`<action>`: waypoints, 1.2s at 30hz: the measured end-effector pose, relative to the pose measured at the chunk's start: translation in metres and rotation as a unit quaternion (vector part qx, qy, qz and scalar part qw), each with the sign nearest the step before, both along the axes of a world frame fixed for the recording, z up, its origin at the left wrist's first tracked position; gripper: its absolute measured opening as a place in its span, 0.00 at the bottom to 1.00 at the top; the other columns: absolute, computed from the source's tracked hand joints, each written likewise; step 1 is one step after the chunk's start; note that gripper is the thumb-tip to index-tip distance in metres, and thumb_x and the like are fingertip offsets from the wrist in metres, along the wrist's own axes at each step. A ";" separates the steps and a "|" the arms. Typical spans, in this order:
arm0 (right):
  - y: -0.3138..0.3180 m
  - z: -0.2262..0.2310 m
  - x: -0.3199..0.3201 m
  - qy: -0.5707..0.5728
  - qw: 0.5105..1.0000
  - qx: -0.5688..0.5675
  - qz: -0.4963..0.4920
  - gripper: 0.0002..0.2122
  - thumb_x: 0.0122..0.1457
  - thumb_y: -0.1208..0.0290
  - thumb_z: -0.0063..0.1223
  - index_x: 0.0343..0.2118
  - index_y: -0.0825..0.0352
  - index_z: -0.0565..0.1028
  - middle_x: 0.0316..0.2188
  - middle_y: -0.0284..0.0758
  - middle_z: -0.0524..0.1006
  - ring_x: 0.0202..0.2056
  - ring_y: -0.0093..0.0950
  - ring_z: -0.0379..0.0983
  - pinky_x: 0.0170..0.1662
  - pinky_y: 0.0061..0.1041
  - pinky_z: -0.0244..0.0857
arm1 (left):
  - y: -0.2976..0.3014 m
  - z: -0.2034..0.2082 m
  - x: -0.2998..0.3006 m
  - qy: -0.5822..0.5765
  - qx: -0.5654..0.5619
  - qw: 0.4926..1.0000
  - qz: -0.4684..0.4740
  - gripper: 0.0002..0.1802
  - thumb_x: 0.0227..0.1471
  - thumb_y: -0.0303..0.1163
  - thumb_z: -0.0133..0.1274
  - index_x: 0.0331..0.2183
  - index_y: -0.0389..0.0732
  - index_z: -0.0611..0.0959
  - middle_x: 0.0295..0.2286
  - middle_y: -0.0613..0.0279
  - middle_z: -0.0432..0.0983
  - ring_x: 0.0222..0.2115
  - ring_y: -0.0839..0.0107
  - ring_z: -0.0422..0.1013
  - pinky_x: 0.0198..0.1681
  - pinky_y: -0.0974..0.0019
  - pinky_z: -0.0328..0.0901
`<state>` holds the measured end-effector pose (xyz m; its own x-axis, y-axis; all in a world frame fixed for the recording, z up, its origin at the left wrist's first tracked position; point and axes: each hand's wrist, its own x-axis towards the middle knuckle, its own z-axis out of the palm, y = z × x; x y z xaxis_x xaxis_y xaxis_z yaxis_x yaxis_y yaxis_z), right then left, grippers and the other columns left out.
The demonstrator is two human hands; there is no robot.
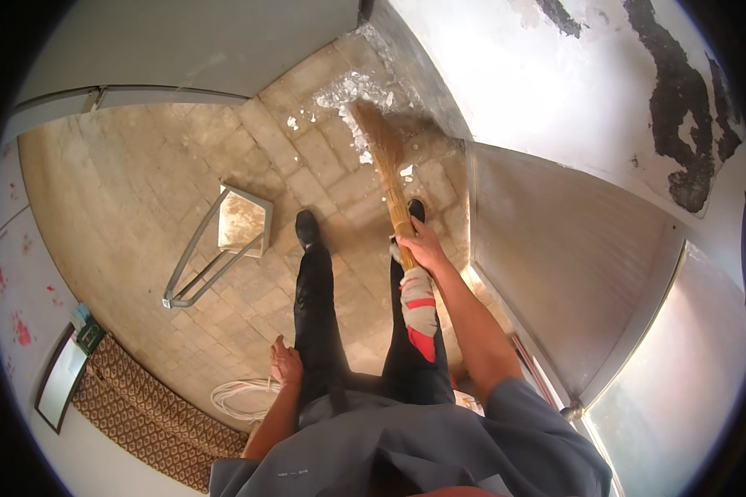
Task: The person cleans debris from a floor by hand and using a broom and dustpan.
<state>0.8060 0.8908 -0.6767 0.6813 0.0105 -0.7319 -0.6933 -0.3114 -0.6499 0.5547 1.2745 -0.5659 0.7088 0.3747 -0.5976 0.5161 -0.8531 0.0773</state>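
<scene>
My right hand [423, 246] is wrapped round the handle of a straw broom [389, 174], above a grey and red cloth wrapping [419, 306]. The broom slants away from me, its blurred bristles down at the floor among white flakes and crumbs [352, 89] by the foot of the wall. More pale bits [406, 172] lie to the right of the bristles. Beside my left thigh hangs my left hand [286, 362], empty, with its fingers loosely bent and partly apart.
On the brick floor [182, 157] to my left lies a metal-framed thing with a stained pale panel [242, 222]. A coiled pale cable [240, 398] and a patterned brown couch [145, 406] are at lower left. The white wall [539, 74] on the right has dark peeled patches. A grey panel [555, 224] stands below it.
</scene>
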 end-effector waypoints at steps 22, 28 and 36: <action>-0.039 0.021 0.040 -0.030 0.994 -0.083 -0.070 0.30 0.50 0.66 0.64 0.56 0.71 0.70 0.37 0.46 0.80 0.40 0.39 0.78 0.44 0.33 0.70 | -0.002 -0.001 -0.004 -0.001 -0.011 0.999 0.032 0.23 0.53 0.26 0.47 0.52 0.38 0.73 0.39 0.42 0.74 0.41 0.43 0.71 0.45 0.47 0.66; -0.042 0.001 0.027 0.000 0.995 -0.093 -0.026 0.33 0.49 0.63 0.63 0.57 0.75 0.69 0.48 0.52 0.77 0.50 0.41 0.75 0.52 0.33 0.66 | -0.005 0.000 0.002 0.013 0.003 0.999 0.039 0.24 0.53 0.26 0.47 0.53 0.40 0.72 0.39 0.43 0.75 0.41 0.44 0.71 0.45 0.47 0.66; -0.041 0.025 0.013 -0.003 0.970 -0.244 0.016 0.35 0.49 0.62 0.64 0.59 0.75 0.67 0.49 0.56 0.76 0.50 0.48 0.74 0.54 0.36 0.66 | -0.001 -0.004 -0.002 0.035 -0.007 0.999 0.038 0.24 0.53 0.27 0.49 0.53 0.41 0.73 0.43 0.45 0.75 0.45 0.45 0.71 0.48 0.48 0.66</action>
<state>0.8191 0.8496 -0.6514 0.6905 -0.3147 -0.6513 -0.6750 -0.6038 -0.4239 0.5526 1.2732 -0.5698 0.6354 0.4174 -0.6497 0.5839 -0.8102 0.0505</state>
